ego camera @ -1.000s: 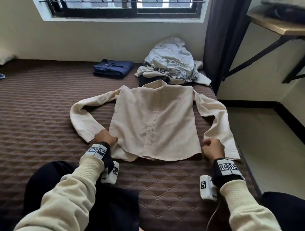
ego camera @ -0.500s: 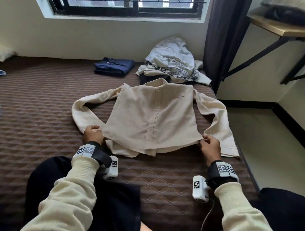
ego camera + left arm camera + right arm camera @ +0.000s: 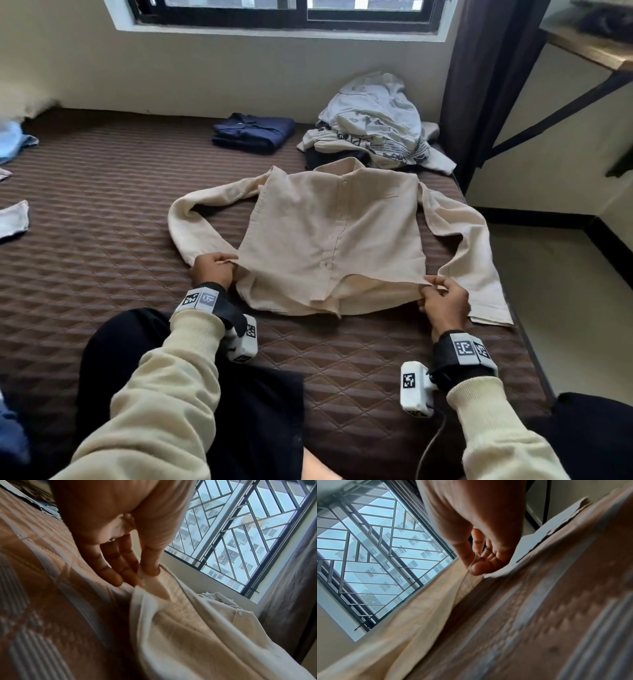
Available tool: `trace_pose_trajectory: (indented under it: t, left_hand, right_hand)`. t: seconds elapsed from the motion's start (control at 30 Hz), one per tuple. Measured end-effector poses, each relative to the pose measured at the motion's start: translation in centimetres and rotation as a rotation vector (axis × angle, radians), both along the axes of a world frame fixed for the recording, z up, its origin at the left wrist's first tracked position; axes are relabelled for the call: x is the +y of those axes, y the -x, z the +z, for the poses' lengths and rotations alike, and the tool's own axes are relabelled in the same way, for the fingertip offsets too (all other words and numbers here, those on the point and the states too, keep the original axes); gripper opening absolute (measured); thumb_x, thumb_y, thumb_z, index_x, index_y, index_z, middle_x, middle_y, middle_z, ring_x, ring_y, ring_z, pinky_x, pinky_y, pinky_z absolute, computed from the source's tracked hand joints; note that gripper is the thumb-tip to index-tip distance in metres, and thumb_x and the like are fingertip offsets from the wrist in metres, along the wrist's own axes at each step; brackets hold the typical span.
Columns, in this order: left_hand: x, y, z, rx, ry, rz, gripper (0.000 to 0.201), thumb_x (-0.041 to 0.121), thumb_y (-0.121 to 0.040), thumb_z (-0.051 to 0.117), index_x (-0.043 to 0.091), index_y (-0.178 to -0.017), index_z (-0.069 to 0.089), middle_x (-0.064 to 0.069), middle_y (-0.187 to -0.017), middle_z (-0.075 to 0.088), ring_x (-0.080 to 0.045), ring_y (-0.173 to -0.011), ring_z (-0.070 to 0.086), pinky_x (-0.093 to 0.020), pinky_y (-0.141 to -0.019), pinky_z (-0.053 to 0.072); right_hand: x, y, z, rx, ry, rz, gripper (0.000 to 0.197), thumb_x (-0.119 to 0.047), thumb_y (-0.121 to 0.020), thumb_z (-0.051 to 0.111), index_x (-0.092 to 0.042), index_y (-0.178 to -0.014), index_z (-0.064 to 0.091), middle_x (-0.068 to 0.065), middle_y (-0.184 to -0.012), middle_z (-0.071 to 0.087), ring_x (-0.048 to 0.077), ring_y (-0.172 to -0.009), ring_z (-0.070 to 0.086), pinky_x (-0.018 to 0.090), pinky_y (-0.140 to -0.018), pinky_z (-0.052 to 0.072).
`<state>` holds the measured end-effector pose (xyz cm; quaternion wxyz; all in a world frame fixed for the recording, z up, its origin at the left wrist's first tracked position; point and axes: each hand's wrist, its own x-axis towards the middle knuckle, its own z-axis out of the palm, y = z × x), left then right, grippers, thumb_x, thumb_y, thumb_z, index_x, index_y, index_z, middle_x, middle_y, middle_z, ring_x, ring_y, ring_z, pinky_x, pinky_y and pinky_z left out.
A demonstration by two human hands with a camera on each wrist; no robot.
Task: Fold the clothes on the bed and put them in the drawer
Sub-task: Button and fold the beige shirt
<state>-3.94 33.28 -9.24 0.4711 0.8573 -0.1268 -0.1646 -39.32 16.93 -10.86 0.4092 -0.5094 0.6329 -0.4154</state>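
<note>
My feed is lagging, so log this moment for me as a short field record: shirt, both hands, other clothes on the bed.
shirt: cream shirt spread front-up on the brown quilted bed, sleeves out to both sides
left hand: left hand pinches the left hem corner
right hand: right hand pinches the right hem corner, top layer raised
folded: navy garment near the wall
unfolded: pale clothes pile behind the collar
drawer: not in view

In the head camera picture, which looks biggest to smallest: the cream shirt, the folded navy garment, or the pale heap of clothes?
1. cream shirt
2. pale heap of clothes
3. folded navy garment

The shirt lies nearer the camera, which enlarges it.
</note>
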Motion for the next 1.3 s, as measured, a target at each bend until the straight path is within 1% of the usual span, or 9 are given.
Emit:
trace_pose_trajectory:
  t: [0.13, 0.37, 0.43, 0.5, 0.6, 0.73, 0.9, 1.17, 1.3]
  left_hand:
    - [-0.2, -0.1, 0.6, 0.13, 0.146, 0.243, 0.034, -0.003, -0.087, 0.043, 0.014, -0.095, 0.071, -0.016, -0.089, 0.067, -0.03, -0.06, 0.066, -0.04, -0.048, 0.058]
    - [0.3, -0.4, 0.8, 0.286, -0.046, 0.246, 0.023, 0.007, -0.086, 0.052, -0.002, -0.105, 0.06, -0.02, -0.093, 0.068, -0.032, -0.062, 0.067, -0.033, -0.043, 0.054]
    - [0.3, -0.2, 0.7, 0.266, -0.161, 0.172, 0.029, 0.006, -0.084, 0.059, -0.004, -0.111, 0.058, -0.021, -0.109, 0.066, -0.036, -0.088, 0.069, -0.041, -0.067, 0.06]
    - [0.4, -0.1, 0.5, 0.152, -0.302, 0.141, 0.041, 0.007, -0.083, 0.064, -0.007, -0.121, 0.056, -0.024, -0.126, 0.058, -0.039, -0.114, 0.059, -0.039, -0.094, 0.05]
    - [0.4, 1.4, 1.9, -0.104, -0.342, 0.153, 0.032, 0.005, -0.085, 0.057, 0.002, -0.116, 0.059, -0.025, -0.137, 0.041, -0.047, -0.122, 0.043, -0.047, -0.106, 0.037]
    - [-1.4, 5.5, 3.5, -0.35, -0.323, -0.111, 0.031, 0.005, -0.088, 0.055, 0.016, -0.116, 0.062, -0.018, -0.128, 0.051, -0.037, -0.114, 0.05, -0.045, -0.096, 0.045]
    - [-4.1, 13.6, 2.1, -0.109, -0.352, -0.744, 0.035, 0.034, -0.089, 0.065, 0.013, -0.117, 0.061, -0.012, -0.115, 0.064, -0.03, -0.103, 0.061, -0.035, -0.087, 0.049]
    - [-4.7, 16.3, 0.8, -0.383, -0.504, -0.635, 0.03, 0.023, -0.094, 0.056, 0.01, -0.12, 0.055, -0.016, -0.12, 0.057, -0.035, -0.111, 0.057, -0.038, -0.089, 0.046]
    - [-4.7, 16.1, 2.0, -0.344, -0.463, -0.62, 0.029, 0.022, -0.093, 0.056, 0.011, -0.119, 0.059, -0.016, -0.121, 0.059, -0.036, -0.111, 0.057, -0.038, -0.087, 0.047]
  right_hand:
    - [0.2, 2.3, 1.3, -0.052, 0.084, -0.103, 0.021, -0.008, -0.081, 0.058, -0.027, -0.076, 0.066, 0.007, -0.069, 0.066, 0.022, -0.053, 0.062, 0.03, -0.049, 0.055]
    - [-0.7, 6.8, 1.4, -0.077, 0.037, -0.161, 0.028, 0.005, -0.082, 0.05, -0.014, -0.089, 0.07, 0.007, -0.069, 0.062, 0.003, -0.037, 0.056, 0.015, -0.035, 0.045]
    - [-0.5, 7.2, 1.0, 0.007, -0.073, -0.112, 0.023, 0.003, -0.079, 0.052, -0.008, -0.089, 0.07, 0.009, -0.07, 0.061, 0.011, -0.043, 0.058, 0.018, -0.039, 0.048]
    - [-0.1, 7.3, 0.7, 0.146, -0.124, -0.058, 0.037, -0.008, -0.065, 0.052, -0.002, -0.095, 0.072, 0.016, -0.08, 0.066, 0.029, -0.072, 0.063, 0.029, -0.065, 0.052]
    - [1.2, 5.9, 1.7, 0.513, -0.047, -0.003, 0.042, -0.005, -0.071, 0.054, -0.01, -0.109, 0.07, 0.026, -0.119, 0.056, 0.039, -0.115, 0.043, 0.039, -0.104, 0.029]
    - [2.9, 1.2, 4.2, 0.59, 0.223, 0.184, 0.037, -0.005, -0.08, 0.057, -0.012, -0.116, 0.065, 0.02, -0.122, 0.052, 0.037, -0.116, 0.041, 0.044, -0.096, 0.034]
    - [4.6, -6.2, 3.0, 0.589, 0.088, 0.75, 0.043, -0.034, -0.085, 0.072, -0.011, -0.119, 0.059, 0.012, -0.107, 0.067, 0.029, -0.1, 0.062, 0.035, -0.087, 0.048]
    - [4.0, -9.6, 1.7, 0.901, 0.066, 0.759, 0.067, -0.048, -0.083, 0.069, -0.007, -0.13, 0.044, 0.015, -0.128, 0.054, 0.033, -0.118, 0.052, 0.037, -0.089, 0.047]
    - [4.4, -9.7, 2.9, 0.946, 0.106, 0.788, 0.044, -0.029, -0.091, 0.061, -0.005, -0.126, 0.049, 0.018, -0.124, 0.058, 0.035, -0.114, 0.056, 0.037, -0.089, 0.046]
